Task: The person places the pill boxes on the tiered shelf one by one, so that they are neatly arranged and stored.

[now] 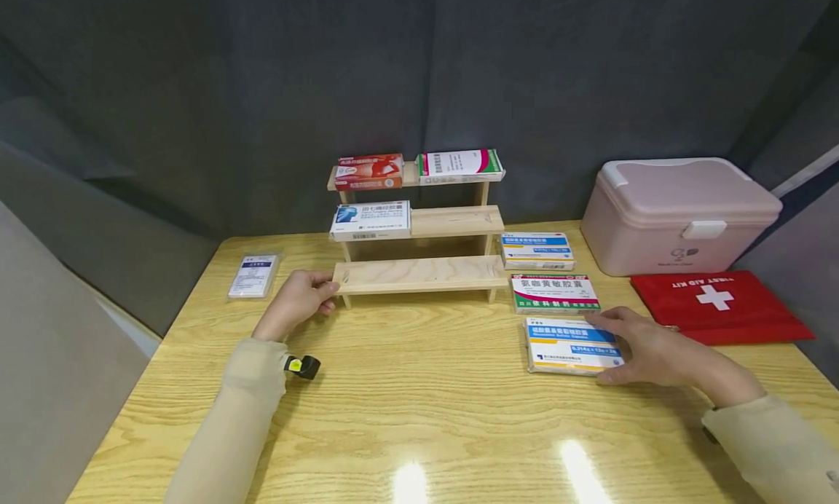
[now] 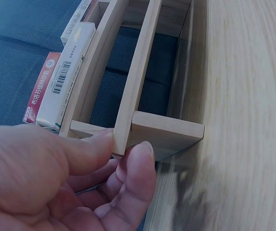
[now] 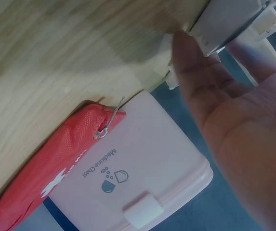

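My left hand [image 1: 300, 300] pinches the left end of the lowest board of a three-tier wooden rack [image 1: 419, 273]; the left wrist view has thumb and fingers [image 2: 140, 166] at the board's end. At the right, my right hand [image 1: 658, 349] holds a white, blue and orange medicine box [image 1: 572, 345] by its right end, thumb at the near edge and fingers at the far edge. Just behind it lies a green, white and red medicine box [image 1: 555, 294], and farther back another blue and white medicine box [image 1: 537, 250].
On the rack's top tier sit a red medicine box [image 1: 369, 172] and a green and white one [image 1: 460, 166]; a white box [image 1: 371, 221] is on the middle tier. A small white packet [image 1: 253, 276] lies left. Rightward are a pink medicine chest [image 1: 682, 220] and a red first aid pouch [image 1: 721, 307].
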`<state>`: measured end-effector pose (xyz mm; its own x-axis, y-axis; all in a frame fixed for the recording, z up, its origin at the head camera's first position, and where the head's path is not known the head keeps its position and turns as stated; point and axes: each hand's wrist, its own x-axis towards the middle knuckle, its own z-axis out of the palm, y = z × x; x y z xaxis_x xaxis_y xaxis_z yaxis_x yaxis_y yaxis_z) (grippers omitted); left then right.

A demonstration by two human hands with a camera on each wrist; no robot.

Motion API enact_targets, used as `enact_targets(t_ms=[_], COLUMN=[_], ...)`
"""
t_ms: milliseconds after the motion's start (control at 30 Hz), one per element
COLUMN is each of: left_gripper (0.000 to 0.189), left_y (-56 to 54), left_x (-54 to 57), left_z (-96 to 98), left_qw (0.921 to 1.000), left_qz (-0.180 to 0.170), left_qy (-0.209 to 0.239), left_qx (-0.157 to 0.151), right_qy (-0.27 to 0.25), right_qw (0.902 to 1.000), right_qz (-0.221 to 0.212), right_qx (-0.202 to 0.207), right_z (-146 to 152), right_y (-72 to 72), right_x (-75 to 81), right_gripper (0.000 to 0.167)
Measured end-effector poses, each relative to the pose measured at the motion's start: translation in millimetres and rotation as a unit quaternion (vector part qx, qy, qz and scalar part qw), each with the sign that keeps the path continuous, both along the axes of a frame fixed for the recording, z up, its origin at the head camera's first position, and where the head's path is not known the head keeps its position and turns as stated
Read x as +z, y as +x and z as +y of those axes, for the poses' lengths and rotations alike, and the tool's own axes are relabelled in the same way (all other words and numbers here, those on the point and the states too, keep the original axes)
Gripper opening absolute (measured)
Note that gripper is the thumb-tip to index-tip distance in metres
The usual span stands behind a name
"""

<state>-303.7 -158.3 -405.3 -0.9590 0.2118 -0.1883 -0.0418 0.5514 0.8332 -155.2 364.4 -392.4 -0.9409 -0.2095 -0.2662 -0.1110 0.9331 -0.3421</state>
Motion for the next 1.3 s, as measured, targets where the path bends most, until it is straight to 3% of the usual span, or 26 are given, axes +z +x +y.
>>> enact_targets(t_ms=[933,1300], left_gripper=[0.040,0.040], left_y=[1.9,2.1], left_x=[2.9,3.5], left_z=[1.2,1.4], left_qw=[1.0000,1.0000], left_qz=[-0.006,-0.004], left_qy=[0.002,-0.002], left_qx=[0.005,0.003], right_qy=[-0.027,-0.023], right_qw=[0.9988,0.9967], right_qz=[0.035,0.070], right_qx=[0.020,0.034], right_z=[1,-11], right_y=[0.8,0.1], right_x=[-2.0,25.3], right_gripper=[0.103,0.102])
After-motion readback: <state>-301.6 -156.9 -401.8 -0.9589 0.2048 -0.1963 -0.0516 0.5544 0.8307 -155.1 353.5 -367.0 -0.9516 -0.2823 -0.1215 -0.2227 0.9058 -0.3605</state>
